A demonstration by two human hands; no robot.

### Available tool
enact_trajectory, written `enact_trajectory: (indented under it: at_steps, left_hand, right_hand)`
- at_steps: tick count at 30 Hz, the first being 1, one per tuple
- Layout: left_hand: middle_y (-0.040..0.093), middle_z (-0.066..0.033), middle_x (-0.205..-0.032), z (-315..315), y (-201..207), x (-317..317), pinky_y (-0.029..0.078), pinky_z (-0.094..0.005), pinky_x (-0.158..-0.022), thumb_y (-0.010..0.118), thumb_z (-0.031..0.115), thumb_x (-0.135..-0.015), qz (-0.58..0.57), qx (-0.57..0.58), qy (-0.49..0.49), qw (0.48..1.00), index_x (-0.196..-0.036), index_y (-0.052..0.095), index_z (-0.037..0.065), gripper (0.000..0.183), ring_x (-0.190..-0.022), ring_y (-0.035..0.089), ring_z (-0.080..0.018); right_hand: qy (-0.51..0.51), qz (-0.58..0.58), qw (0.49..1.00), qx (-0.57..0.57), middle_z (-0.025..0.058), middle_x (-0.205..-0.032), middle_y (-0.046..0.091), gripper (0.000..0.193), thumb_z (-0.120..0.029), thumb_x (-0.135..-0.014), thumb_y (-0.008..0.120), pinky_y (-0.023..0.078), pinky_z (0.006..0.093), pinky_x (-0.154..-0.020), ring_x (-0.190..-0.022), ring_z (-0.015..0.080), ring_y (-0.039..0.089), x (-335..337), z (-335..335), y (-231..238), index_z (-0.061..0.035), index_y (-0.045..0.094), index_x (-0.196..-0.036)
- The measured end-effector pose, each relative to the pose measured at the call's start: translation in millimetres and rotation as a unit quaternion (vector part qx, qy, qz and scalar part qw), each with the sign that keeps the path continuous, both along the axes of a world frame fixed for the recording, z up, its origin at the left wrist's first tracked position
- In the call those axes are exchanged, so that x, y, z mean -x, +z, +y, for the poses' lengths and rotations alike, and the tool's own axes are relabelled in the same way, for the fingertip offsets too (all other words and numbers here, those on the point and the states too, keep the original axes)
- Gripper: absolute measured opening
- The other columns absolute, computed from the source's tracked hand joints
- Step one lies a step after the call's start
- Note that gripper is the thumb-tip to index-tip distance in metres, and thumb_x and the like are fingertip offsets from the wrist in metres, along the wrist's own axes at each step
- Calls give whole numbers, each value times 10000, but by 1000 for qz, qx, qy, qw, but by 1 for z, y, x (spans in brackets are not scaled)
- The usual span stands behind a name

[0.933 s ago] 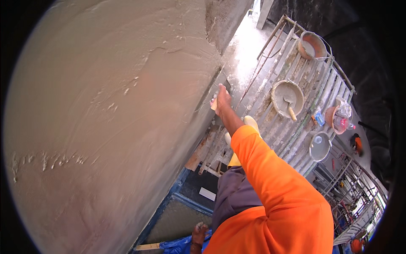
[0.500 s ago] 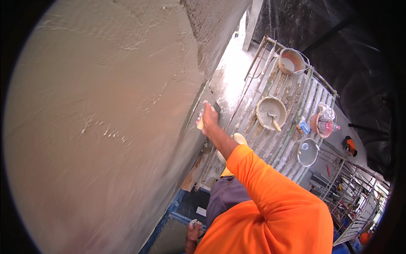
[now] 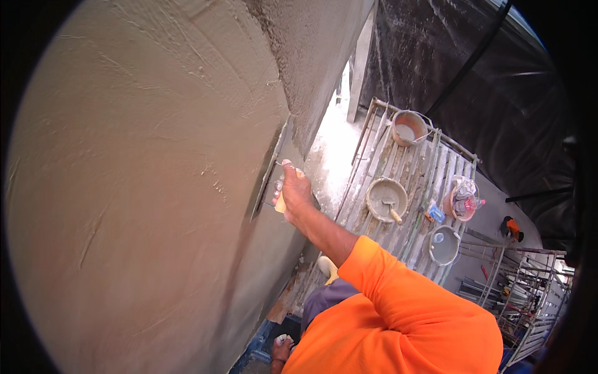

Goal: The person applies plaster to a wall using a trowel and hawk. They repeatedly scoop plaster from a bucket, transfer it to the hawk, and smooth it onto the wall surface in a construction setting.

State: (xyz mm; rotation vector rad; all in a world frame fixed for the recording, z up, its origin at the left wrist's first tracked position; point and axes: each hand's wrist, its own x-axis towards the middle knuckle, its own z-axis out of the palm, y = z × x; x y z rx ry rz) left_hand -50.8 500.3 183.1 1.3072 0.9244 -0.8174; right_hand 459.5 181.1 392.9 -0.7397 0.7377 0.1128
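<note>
My right hand (image 3: 294, 191) is wrapped round the pale handle of a plastering trowel (image 3: 270, 169). The trowel's long flat blade lies close along the wall (image 3: 143, 206), which is coated in wet beige plaster; whether the whole blade touches cannot be told. Smooth plaster spreads left of the blade, while a rougher strip (image 3: 299, 68) runs above and right of it. Low in the picture, my left hand (image 3: 283, 349) is closed, its fingers curled and smeared with whitish plaster. What it grips is hidden.
On the slatted scaffold platform (image 3: 374, 168) stand an orange-brown bucket (image 3: 411, 128), a round mortar tub (image 3: 386, 199) with a small trowel, a bucket of bottles and rags (image 3: 462, 202), and a grey water bucket (image 3: 444, 245). Another person (image 3: 512, 229) is far below. Black sheeting (image 3: 448, 56) hangs behind.
My right hand and the trowel have moved left and a little down across the wall, the blade now turned steeper. The view has shifted, and less shows around my left hand.
</note>
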Motion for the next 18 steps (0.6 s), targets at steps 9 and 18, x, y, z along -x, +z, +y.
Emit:
enact_trajectory:
  at_steps: [9,18]
  left_hand:
    - [644,-18,-870,13,-52,-28,554,-294,-584,675,205,-972,-23,76,69,994,-1056,579,74,183,-714,638,-137]
    - [652,-22,-878,-15,7,-77,573,-322,-545,690,270,-959,-96,-122,20,988,-1062,598,104,216,-716,655,-152]
  right_hand:
    - [29,-311,915,253,-2,-719,600,315,-342,-995,669,458,263,-510,-592,50,529,38,23,133,-48,563,-954]
    - [-7,-384,815,434,108,-700,650,392,-370,-946,731,517,370,-593,-659,168,647,29,-23,177,-12,571,-924]
